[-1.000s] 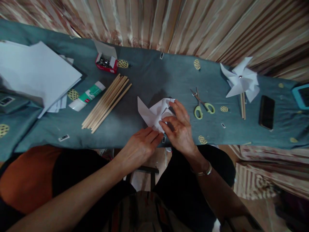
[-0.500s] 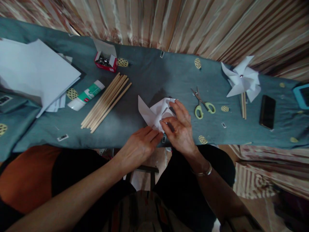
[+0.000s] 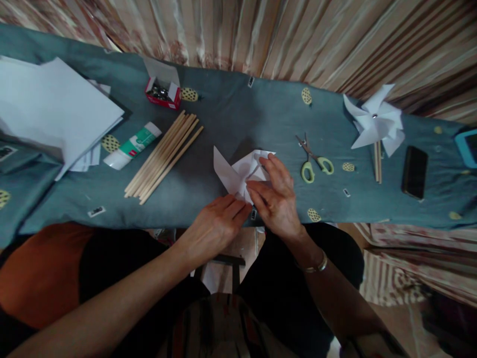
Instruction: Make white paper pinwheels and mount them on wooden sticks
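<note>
A white paper pinwheel (image 3: 238,171), partly folded, rests near the table's front edge, one pointed blade standing out to the left. My left hand (image 3: 218,221) is closed on its lower edge, fingers pressed against the paper. From the right, my right hand (image 3: 278,199) pinches the paper near the middle with thumb and forefinger, while its other fingers reach over the right-hand folds. Those fingers hide part of the centre. Scissors (image 3: 315,161) with green handles lie to the right of my hands. Left of the pinwheel is a bundle of wooden sticks (image 3: 162,159).
A glue tube (image 3: 132,145) lies beside the sticks, with an open red box (image 3: 163,94) of metal pieces behind. White paper sheets (image 3: 82,114) cover the far left. At right are a finished pinwheel (image 3: 383,122) on sticks, a phone (image 3: 415,171) and a blue-edged object (image 3: 467,149).
Both hands keep their hold on the paper pinwheel. The right fingers have shifted very slightly left; otherwise only a small camera shift shows.
</note>
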Demonstrator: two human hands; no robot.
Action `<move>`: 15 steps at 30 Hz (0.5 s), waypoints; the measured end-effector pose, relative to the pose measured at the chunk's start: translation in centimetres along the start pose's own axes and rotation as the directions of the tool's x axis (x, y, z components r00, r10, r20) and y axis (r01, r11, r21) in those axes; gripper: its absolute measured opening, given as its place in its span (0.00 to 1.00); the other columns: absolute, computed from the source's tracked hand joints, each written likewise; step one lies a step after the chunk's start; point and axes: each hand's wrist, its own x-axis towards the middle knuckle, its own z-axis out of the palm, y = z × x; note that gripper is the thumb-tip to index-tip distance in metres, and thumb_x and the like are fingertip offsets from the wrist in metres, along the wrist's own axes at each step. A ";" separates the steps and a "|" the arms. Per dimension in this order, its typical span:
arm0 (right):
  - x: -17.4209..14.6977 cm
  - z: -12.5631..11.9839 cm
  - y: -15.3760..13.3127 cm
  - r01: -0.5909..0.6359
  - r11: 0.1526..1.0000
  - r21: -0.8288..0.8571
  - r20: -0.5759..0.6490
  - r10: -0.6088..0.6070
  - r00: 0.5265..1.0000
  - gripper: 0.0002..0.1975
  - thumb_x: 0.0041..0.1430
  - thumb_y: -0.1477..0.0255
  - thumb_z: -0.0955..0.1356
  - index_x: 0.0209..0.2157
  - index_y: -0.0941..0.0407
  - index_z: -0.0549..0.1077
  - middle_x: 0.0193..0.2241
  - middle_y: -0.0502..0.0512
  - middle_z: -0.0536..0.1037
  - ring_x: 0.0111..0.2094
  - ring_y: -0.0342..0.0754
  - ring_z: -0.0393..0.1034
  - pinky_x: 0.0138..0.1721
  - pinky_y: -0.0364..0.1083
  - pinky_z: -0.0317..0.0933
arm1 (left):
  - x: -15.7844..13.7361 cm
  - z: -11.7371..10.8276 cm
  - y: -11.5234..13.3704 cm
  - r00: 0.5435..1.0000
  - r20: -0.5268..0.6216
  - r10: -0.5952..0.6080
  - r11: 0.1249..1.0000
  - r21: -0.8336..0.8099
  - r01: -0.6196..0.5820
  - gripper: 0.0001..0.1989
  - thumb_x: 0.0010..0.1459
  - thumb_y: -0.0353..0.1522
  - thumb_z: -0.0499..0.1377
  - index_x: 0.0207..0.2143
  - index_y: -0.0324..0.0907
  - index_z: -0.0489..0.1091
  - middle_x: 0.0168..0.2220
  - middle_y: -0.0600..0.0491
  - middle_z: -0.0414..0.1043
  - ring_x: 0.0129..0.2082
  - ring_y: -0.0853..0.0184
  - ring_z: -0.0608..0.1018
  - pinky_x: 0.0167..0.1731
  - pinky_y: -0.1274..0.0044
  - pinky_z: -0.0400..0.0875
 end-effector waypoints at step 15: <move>-0.2 0.2 -0.2 -0.028 0.999 -0.019 0.036 0.029 0.999 0.12 0.68 0.72 0.63 0.42 0.53 0.78 0.63 0.58 0.66 0.68 0.60 0.54 0.62 0.64 0.58 | 0.0 -0.1 0.0 1.000 0.031 0.003 1.000 0.003 -0.003 0.10 0.62 0.23 0.56 0.46 0.31 0.71 0.39 0.46 0.77 0.38 0.60 0.77 0.38 0.70 0.78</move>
